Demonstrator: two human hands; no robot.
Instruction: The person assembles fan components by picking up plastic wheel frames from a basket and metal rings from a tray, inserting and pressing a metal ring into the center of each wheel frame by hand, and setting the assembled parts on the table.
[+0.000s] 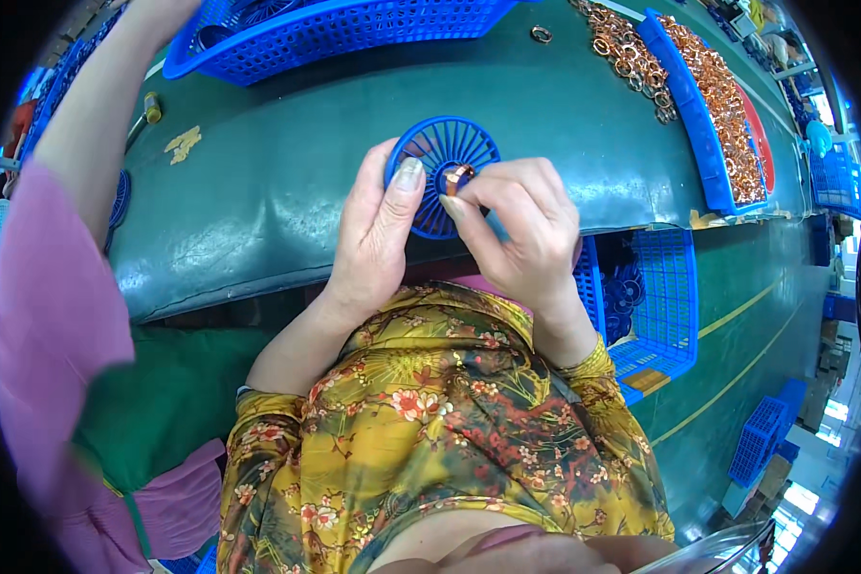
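Note:
A round blue plastic piece with spokes like a fan grille (467, 137) is upheld over the near edge of the green tabletop. My left hand (378, 225) grips it at its left rim, with the thumb laid over the front. At its hub sits a shiny copper-coloured ring (456, 178), pinched between the thumb and forefinger of my right hand (524, 212). The ring touches the hub; whether it is seated around it I cannot tell. My right fingers cover part of the piece's right side.
A blue basket (344, 43) stands at the far side of the green table (258, 172). To the right, a blue tray (684, 115) is filled with copper rings, beside loose rings (627, 57). A blue crate (665, 297) holds blue parts below. A co-worker's pink sleeve (53, 277) is at left.

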